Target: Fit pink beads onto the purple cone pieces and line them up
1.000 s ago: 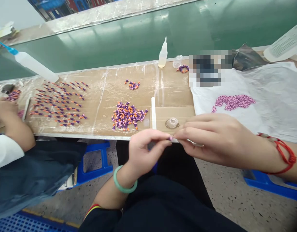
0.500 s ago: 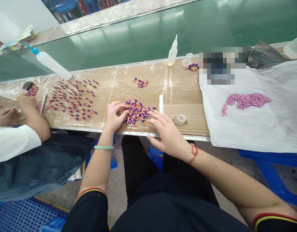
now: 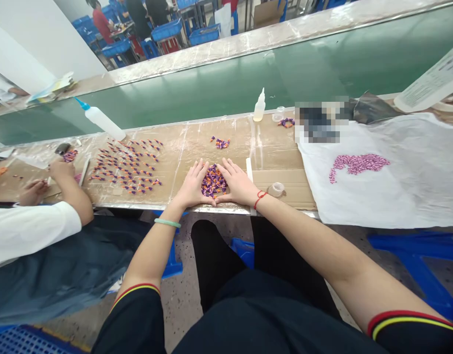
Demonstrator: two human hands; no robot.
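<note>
A heap of small purple-and-orange pieces (image 3: 213,181) lies on the cardboard-topped bench (image 3: 182,147) near its front edge. My left hand (image 3: 191,186) and my right hand (image 3: 236,184) rest flat on either side of the heap, touching it. Their fingertips and thumbs nearly meet around it, and neither hand grips anything. A smaller cluster of the pieces (image 3: 222,143) sits farther back. Spaced rows of similar pieces (image 3: 126,166) cover the bench to the left.
A white strip (image 3: 249,169) and a clear round container (image 3: 276,189) stand right of my right hand. Two plastic squeeze bottles (image 3: 259,105) (image 3: 100,123) stand at the back. Pink pieces (image 3: 359,164) lie on a white cloth (image 3: 396,196). A co-worker's hands (image 3: 60,169) work at the left.
My hands have closed in from both sides, gathering the heap into a tighter mound. Earlier, they held something small between their fingertips at the bench's front edge. The view has also tilted farther up.
</note>
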